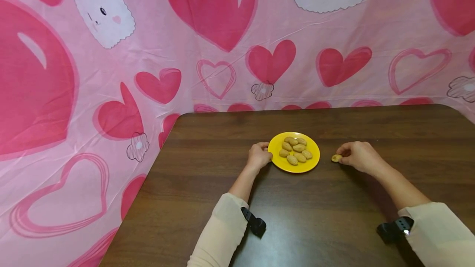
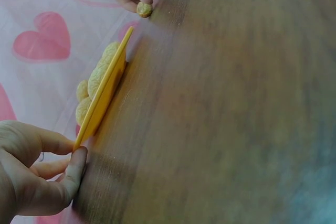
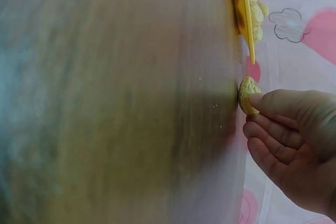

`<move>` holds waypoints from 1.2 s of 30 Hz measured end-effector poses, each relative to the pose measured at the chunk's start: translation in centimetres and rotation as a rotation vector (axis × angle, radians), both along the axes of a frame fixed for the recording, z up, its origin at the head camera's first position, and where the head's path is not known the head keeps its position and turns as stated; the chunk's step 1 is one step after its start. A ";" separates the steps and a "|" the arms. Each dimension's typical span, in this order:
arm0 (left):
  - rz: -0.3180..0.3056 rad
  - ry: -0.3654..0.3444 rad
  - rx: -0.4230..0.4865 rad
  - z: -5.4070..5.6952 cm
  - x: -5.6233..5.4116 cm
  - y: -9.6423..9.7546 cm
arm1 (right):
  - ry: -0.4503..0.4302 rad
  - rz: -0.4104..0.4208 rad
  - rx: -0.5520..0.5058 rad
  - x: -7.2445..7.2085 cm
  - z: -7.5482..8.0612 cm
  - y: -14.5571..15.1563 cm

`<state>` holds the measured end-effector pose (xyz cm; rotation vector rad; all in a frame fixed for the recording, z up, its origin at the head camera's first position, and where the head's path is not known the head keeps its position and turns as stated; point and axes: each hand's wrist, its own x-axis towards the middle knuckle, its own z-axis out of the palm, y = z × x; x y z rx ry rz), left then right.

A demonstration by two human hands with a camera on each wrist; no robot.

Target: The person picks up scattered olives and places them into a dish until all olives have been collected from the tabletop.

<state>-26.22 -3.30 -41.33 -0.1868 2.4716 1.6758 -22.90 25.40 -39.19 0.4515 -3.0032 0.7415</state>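
My left hand point(image 1: 259, 155) pinches the left rim of a round yellow plate point(image 1: 273, 160) between thumb and fingers. On the plate lie several oval tan nut-like pieces point(image 1: 299, 148) with a wrinkled surface, loosely grouped around its middle. To the right of the plate, my right hand point(image 1: 359, 158) pinches one more nut-like piece point(image 3: 248, 96) between thumb and fingertips. That piece is apart from the plate, low over the tabletop. In the left wrist view the plate point(image 2: 100, 103) shows edge-on, with the thumb against its rim.
The plate is on a dark brown wooden table point(image 1: 208, 168) with rounded far corners. Behind the table hangs a pink cloth point(image 1: 222, 69) printed with hearts and white animal faces. Dark wrist devices point(image 1: 256, 222) are strapped over both cream sleeves. Small crumbs dot the tabletop near the right hand.
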 end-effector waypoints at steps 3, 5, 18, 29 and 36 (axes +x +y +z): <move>-0.001 0.002 -0.002 0.1 0.1 0.0 | 0.009 0.008 -0.008 -0.1 -0.2 0.0; -0.004 0.004 0.003 0.1 0.2 0.0 | 0.010 0.013 -0.011 -0.1 -0.3 0.0; 0.001 0.015 0.010 0.1 0.2 -0.1 | 0.021 0.017 0.003 -0.1 -0.4 -0.2; -0.003 0.016 0.010 0.0 0.2 -0.1 | 0.044 -0.004 -0.017 -0.1 -0.2 -0.3; -0.001 0.020 0.014 -0.1 0.0 -0.1 | 0.066 -0.008 -0.023 -0.2 -0.1 -0.8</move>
